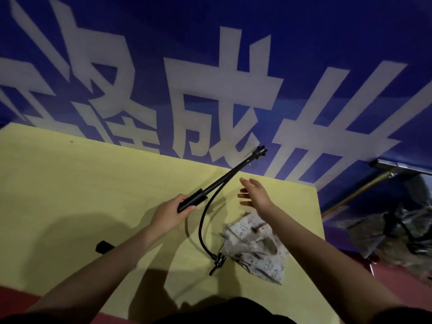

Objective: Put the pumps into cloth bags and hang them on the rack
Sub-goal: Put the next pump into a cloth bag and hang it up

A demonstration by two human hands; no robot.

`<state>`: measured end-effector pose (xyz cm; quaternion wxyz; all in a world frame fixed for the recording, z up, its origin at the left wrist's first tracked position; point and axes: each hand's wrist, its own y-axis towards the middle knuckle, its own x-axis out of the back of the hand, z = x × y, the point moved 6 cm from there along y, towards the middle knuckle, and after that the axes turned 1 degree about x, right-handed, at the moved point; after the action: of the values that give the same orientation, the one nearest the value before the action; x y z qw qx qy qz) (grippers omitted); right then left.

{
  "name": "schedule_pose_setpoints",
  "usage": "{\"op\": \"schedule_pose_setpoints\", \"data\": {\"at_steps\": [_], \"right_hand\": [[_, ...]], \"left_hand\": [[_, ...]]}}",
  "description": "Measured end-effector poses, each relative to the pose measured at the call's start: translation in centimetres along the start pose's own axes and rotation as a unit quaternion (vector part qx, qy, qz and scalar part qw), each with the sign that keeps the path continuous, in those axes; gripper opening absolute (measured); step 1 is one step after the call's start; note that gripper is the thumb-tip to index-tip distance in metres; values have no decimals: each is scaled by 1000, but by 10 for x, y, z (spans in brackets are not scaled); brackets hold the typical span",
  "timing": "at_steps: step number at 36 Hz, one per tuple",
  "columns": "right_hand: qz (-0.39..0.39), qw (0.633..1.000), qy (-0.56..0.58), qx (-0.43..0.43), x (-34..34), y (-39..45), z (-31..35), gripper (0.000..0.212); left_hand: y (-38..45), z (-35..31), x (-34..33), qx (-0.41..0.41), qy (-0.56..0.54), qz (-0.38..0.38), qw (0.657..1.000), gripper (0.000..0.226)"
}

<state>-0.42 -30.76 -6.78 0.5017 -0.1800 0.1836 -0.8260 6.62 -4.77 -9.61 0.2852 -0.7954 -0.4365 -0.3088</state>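
Left hand (170, 212) wrapped round black grip end of pump (224, 177), lifted over middle of desk (81, 171), barrel slanting up toward far edge, head past that edge against blue banner (233, 66). Right hand (256, 194) empty, fingers spread and relaxed, hovering just beside barrel, not touching. Hose (203, 220) looping down from pump, metal nozzle (217, 261) resting on desk near front edge, touching printed cloth bag (254, 246). Bag crumpled flat near right edge, mouth not visible as open. Second black item (104, 247) partly hidden under left forearm, probably another pump. More bagged items off desk at right (397, 232), blurry. Rack not identifiable.

Risks, judged: loose hose dragging nozzle, snagging bag or pulling it off right edge; one-handed grip at far end letting barrel swing; bag mouth shut, so pump jamming on entry
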Motion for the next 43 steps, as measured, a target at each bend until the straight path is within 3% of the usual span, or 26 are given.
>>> {"op": "schedule_pose_setpoints", "data": {"at_steps": [3, 5, 8, 16, 19, 22, 27, 34, 40, 43], "right_hand": [[-10, 998, 62, 15, 17, -1, 21, 74], [-13, 994, 106, 24, 27, -5, 37, 64], [-12, 988, 149, 26, 38, -13, 57, 32], [-42, 975, 214, 49, 42, -35, 86, 26], [-44, 981, 185, 45, 42, -39, 87, 16], [-58, 993, 79, 66, 38, -43, 90, 27], [-27, 996, 14, 86, 22, -46, 89, 39], [45, 969, 230, 76, -3, -56, 107, 17], [11, 965, 237, 111, 2, -61, 121, 17], [1, 971, 173, 165, 10, -68, 132, 19]], "left_hand": [[-5, -6, 6, 0, -7, 2, 1000, 28], [-11, -10, 12, 8, 6, -3, 1000, 31], [-21, -15, 18, 9, 30, -9, 999, 41], [-48, -22, 36, -37, 69, -30, 996, 33], [-58, -21, 48, -46, 87, -53, 994, 31], [-66, -17, 57, -49, 99, -67, 992, 32], [-73, -13, 65, -49, 71, -46, 995, 32], [-80, -21, 73, -41, 26, -14, 999, 32], [-77, -38, 75, -50, -63, 13, 997, 15], [-76, -45, 71, -62, -110, 39, 991, 10]]}}
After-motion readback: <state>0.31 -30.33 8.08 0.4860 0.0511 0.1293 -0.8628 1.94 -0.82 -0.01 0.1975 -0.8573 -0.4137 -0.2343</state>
